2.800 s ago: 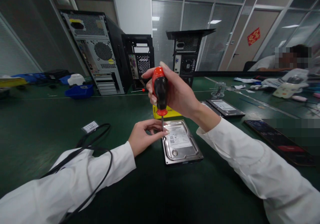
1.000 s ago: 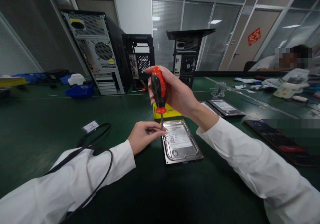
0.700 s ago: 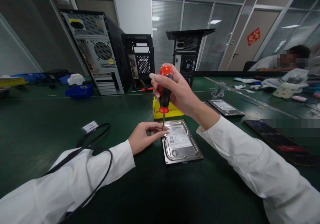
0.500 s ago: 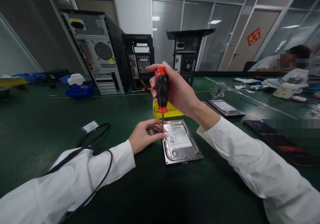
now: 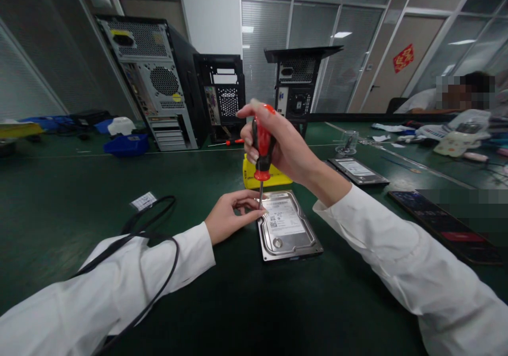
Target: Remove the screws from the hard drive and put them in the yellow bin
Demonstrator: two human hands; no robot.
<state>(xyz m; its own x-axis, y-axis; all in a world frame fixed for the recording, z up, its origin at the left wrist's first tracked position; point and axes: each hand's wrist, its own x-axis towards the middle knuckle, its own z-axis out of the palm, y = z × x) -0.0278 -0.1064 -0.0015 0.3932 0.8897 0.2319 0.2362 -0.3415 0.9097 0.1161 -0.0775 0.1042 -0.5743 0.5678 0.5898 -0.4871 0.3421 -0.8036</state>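
Observation:
A silver hard drive (image 5: 286,224) with a white label lies flat on the green table (image 5: 198,303). Above its left edge, my right hand (image 5: 283,142) is wrapped round the red and black handle of a screwdriver (image 5: 262,160). The shaft points down to the drive's upper left edge, between the fingers of my left hand (image 5: 234,214). Those fingers are curled at the drive's left side, thumb and fingertips close around the screwdriver's tip. The tip itself is hidden by them. Behind the drive is a yellow object (image 5: 254,176).
Computer cases (image 5: 162,81) stand at the back. Another hard drive (image 5: 357,171), a clear cup (image 5: 347,142) and a phone (image 5: 440,224) are to the right. A blue tray (image 5: 126,145) is at the back left, a black cable (image 5: 159,234) crosses my left sleeve, and a person (image 5: 420,101) sits far right.
The screwdriver's handle has turned and leans slightly further right, and my right fingers have shifted round it. My left hand and the hard drive have hardly moved.

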